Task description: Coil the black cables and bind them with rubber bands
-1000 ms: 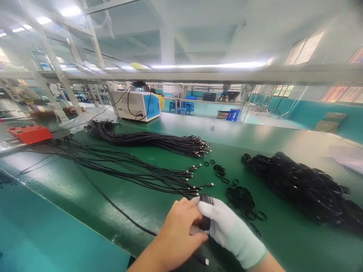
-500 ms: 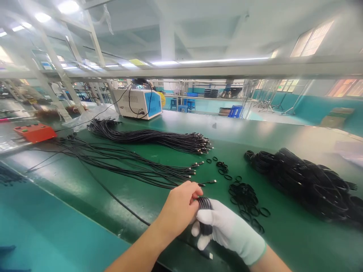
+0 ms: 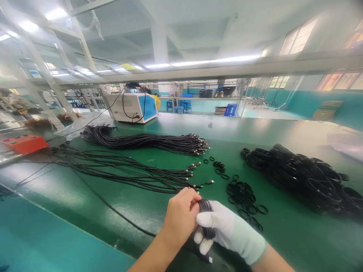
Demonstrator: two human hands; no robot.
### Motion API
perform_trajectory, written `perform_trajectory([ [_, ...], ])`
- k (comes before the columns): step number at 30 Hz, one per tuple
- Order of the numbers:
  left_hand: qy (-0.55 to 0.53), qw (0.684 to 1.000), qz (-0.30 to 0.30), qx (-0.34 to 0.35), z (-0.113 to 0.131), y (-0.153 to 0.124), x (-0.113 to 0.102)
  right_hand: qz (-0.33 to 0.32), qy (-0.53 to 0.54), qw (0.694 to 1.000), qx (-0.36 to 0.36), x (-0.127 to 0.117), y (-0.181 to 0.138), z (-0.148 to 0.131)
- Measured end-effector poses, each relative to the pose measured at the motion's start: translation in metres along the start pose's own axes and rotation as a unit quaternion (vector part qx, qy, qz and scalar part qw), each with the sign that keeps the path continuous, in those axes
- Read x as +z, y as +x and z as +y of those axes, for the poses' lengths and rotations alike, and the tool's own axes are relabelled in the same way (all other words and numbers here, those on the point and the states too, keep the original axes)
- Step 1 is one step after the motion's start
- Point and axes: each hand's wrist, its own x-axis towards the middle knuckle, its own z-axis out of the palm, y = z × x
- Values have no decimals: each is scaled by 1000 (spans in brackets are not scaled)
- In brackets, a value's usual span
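Observation:
A coiled black USB cable [image 3: 206,211] is held between my two hands above the near part of the bench. My right hand [image 3: 227,224], in a white glove, wraps its fingers round the coil. My bare left hand [image 3: 183,209] is closed with thumb and fingertips pinching at the coil's left side; what lies between those fingertips is partly hidden. One metal USB plug [image 3: 210,260] hangs below the gloved fingers. Several black bands [image 3: 242,196] lie in a loose heap just right of my hands.
Beyond my hands lie loose straight cables [image 3: 136,172] and a thicker cable bundle [image 3: 147,141]. Coiled cables [image 3: 297,177] are piled at the right. A white and blue machine [image 3: 136,107] and an orange control box [image 3: 25,143] stand on the green bench [image 3: 181,122].
The view has shifted slightly, so the bench things sit a little further left. Both hands keep their hold on the coil, my left hand's wrist turned a little more upright.

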Motion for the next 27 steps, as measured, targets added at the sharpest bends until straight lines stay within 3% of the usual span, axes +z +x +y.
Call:
perform_trajectory([
  [2, -30, 999, -34, 1, 3, 8, -14, 27, 25, 999, -31, -3, -8, -15],
  [5, -45, 998, -32, -16, 4, 25, -32, 104, 61, 988, -100, -21, -30, -50],
  [8, 20, 998, -64, -5, 4, 41, -29, 231, 69, 949, -202, -46, -52, -77],
  [11, 62, 987, -141, 44, 8, 53, 2, 330, 72, 908, -249, -63, -59, -82],
  [16, 66, 975, -202, 66, 18, 65, 69, 319, 88, 911, -245, -66, -47, -65],
  [19, 48, 974, -217, 43, 17, 70, 85, 309, 85, 917, -238, -65, -45, -62],
  [23, -26, 972, -232, -26, 11, 72, 60, 312, 53, 917, -243, -67, -47, -60],
  [27, -169, 944, -263, -107, 5, 65, 25, 332, 11, 913, -236, -56, -33, -53],
])
